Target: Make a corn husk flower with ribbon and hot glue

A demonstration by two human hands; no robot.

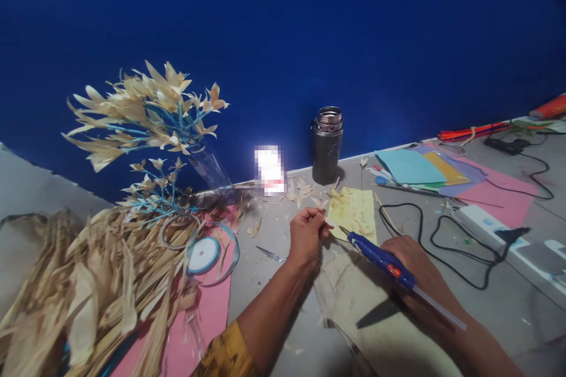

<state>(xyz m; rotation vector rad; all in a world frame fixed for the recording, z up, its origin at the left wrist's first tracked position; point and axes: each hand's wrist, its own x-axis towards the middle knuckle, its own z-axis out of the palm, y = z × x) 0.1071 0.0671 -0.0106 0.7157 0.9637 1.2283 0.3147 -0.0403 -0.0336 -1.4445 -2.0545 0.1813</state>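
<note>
Two hands were at work over the grey table [274,283]. The left hand [305,235] was closed in a pinch on a small husk piece [325,221], thumb and fingertips holding it just above the table. The right hand [413,259] was wrapped around a blue glue gun [380,259], whose nozzle pointed left and down at the husk piece and stood just short of it. A clear glue stick [437,306] jutted from the back of the gun over the right wrist.

Judging from this, the step was gluing the husk piece, and it would go best with a small bead laid at the pinched end. The left fingers should stay clear of the hot tip, and the piece should be held steady until the glue set. Working over the yellow sheet [354,212], which lay just beyond the nozzle, would catch drips. The black cord [442,235] looped near the right hand and could snag the gun.

So the husk piece sat between the hands, inside the left fingers and near the right. A husk pile [88,283] lay well to the left on pink paper [207,312], beside a ribbon spool [202,254]. Scissors [270,254] lay just left of the left hand, and a flask [327,144] stood beyond it by the wall.
</note>
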